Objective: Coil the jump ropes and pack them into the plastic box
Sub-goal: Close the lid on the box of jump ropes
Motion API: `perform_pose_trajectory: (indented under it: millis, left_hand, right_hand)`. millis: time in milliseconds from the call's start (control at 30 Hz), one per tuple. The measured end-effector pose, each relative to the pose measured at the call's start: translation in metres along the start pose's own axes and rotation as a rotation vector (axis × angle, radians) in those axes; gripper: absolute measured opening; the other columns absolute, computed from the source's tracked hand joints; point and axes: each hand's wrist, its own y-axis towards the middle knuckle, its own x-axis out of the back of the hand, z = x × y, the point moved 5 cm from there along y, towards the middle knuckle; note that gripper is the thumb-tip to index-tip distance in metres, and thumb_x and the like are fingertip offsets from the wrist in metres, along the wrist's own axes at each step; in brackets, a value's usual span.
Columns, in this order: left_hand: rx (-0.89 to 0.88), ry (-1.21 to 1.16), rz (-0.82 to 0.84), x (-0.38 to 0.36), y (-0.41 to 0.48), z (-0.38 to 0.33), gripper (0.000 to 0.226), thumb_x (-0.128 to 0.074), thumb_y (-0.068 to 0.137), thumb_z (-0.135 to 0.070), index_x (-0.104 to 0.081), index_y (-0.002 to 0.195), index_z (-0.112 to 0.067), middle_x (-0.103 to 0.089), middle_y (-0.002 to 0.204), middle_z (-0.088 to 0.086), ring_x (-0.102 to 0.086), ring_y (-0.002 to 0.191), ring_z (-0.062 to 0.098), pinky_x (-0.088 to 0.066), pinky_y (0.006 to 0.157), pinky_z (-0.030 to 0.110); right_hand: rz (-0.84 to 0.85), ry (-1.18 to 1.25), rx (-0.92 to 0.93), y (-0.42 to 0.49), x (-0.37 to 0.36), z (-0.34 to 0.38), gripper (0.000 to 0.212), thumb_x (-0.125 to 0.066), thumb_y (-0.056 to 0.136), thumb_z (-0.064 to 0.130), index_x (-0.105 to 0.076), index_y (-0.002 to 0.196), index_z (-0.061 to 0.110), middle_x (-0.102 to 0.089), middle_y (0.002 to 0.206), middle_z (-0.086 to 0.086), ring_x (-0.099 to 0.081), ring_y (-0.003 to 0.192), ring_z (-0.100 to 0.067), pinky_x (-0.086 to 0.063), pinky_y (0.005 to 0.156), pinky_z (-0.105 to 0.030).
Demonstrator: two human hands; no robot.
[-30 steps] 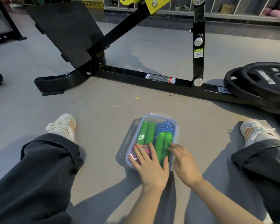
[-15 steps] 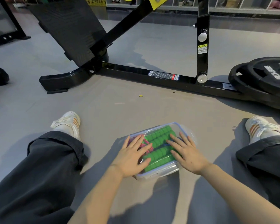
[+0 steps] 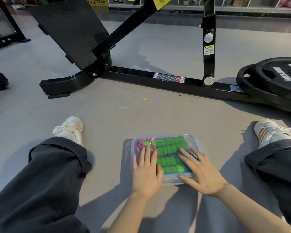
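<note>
Flat hands (image 3: 145,172) (image 3: 202,174) press clear plastic box (image 3: 194,143) over ridged green handles (image 3: 170,147).

This is a gym. A black exercise machine (image 3: 141,76) with a slanted footplate (image 3: 69,29) and yellow fittings stands on a grey rubber floor (image 3: 158,115). Stacked black weight plates (image 3: 275,81) lie at its right end, and open shelves (image 3: 242,2) holding shoes line the far wall.
</note>
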Motion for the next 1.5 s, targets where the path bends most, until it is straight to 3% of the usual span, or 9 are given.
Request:
perform_pose_trajectory:
  millis: [167,267,400,533,733,900,1167,1333,1500]
  left_hand:
    - [-0.114,-0.005,-0.063,-0.003,0.018,0.014,0.047,-0.039,0.081,-0.035,-0.065,0.112,-0.012,-0.059,0.131,0.011,-0.053,0.125,0.025,-0.026,0.104,0.046]
    - [-0.144,0.02,-0.088,-0.002,0.023,0.016,0.049,-0.039,0.081,-0.037,-0.067,0.112,-0.011,-0.058,0.131,0.012,-0.053,0.125,0.026,-0.031,0.107,0.049]
    - [-0.234,0.045,-0.118,0.0,0.021,0.017,0.057,-0.041,0.082,-0.045,-0.065,0.118,-0.008,-0.059,0.13,0.011,-0.05,0.124,0.025,-0.023,0.107,0.047]
    - [-0.273,0.03,-0.114,0.002,0.014,0.03,0.064,-0.041,0.086,-0.053,-0.054,0.136,-0.016,-0.054,0.135,0.007,-0.038,0.129,0.02,-0.017,0.11,0.047]
    - [-0.257,-0.031,-0.058,-0.003,0.003,0.051,0.075,-0.022,0.095,-0.066,-0.039,0.146,-0.015,-0.036,0.151,0.001,-0.025,0.141,0.012,-0.019,0.112,0.039]
    - [-0.273,-0.027,-0.081,-0.006,0.007,0.053,0.077,-0.023,0.093,-0.069,-0.047,0.141,-0.013,-0.046,0.145,0.003,-0.03,0.137,0.014,-0.018,0.113,0.036]
    - [-0.285,-0.014,-0.163,-0.01,0.009,0.05,0.068,-0.023,0.095,-0.063,-0.039,0.138,-0.013,-0.054,0.138,0.007,-0.041,0.132,0.018,-0.026,0.11,0.042]
    - [-0.249,-0.013,-0.07,-0.01,0.018,0.056,0.068,-0.017,0.095,-0.066,-0.034,0.141,-0.019,-0.049,0.142,0.007,-0.031,0.136,0.017,-0.016,0.113,0.039]
    - [-0.238,0.035,0.037,-0.007,0.019,0.055,0.065,-0.012,0.095,-0.066,-0.035,0.14,-0.024,-0.049,0.142,0.008,-0.03,0.136,0.017,-0.008,0.114,0.041]
  right_hand:
    - [0.003,0.059,0.007,-0.002,-0.007,0.0,0.082,-0.036,0.087,0.07,-0.025,0.148,0.017,-0.024,0.154,-0.005,-0.011,0.143,-0.025,-0.008,0.115,-0.034]
    - [-0.012,0.021,0.017,0.004,-0.004,0.001,0.083,-0.033,0.087,0.071,-0.026,0.147,0.015,-0.026,0.153,-0.006,-0.013,0.142,-0.026,-0.009,0.114,-0.034]
    - [-0.005,-0.005,0.013,0.009,-0.006,-0.004,0.082,-0.031,0.087,0.072,-0.025,0.148,0.017,-0.027,0.152,-0.005,-0.016,0.141,-0.026,-0.008,0.114,-0.035]
    - [0.009,-0.024,0.023,0.013,-0.006,-0.012,0.081,-0.027,0.087,0.074,-0.012,0.15,0.025,-0.022,0.154,-0.003,-0.02,0.142,-0.03,-0.004,0.114,-0.035]
    - [-0.002,-0.032,0.044,0.015,-0.008,-0.013,0.079,-0.026,0.089,0.071,-0.023,0.148,0.02,-0.026,0.153,-0.007,-0.019,0.141,-0.028,-0.005,0.114,-0.035]
    - [-0.048,-0.046,0.049,0.016,-0.01,-0.014,0.078,-0.027,0.089,0.071,-0.026,0.147,0.019,-0.029,0.151,-0.013,-0.019,0.139,-0.028,-0.007,0.114,-0.035]
    - [-0.169,-0.103,0.025,0.023,-0.013,-0.011,0.07,-0.022,0.092,0.066,-0.037,0.138,0.015,-0.052,0.136,-0.013,-0.036,0.127,-0.031,-0.027,0.106,-0.041]
    - [-0.089,-0.052,0.027,0.025,-0.011,-0.016,0.077,-0.028,0.089,0.069,-0.031,0.144,0.015,-0.038,0.147,-0.012,-0.032,0.136,-0.032,-0.023,0.112,-0.038]
    - [-0.051,-0.054,0.036,0.022,0.001,-0.026,0.085,-0.027,0.091,0.067,-0.037,0.139,-0.003,-0.036,0.146,-0.019,-0.034,0.135,-0.028,-0.011,0.114,-0.029]
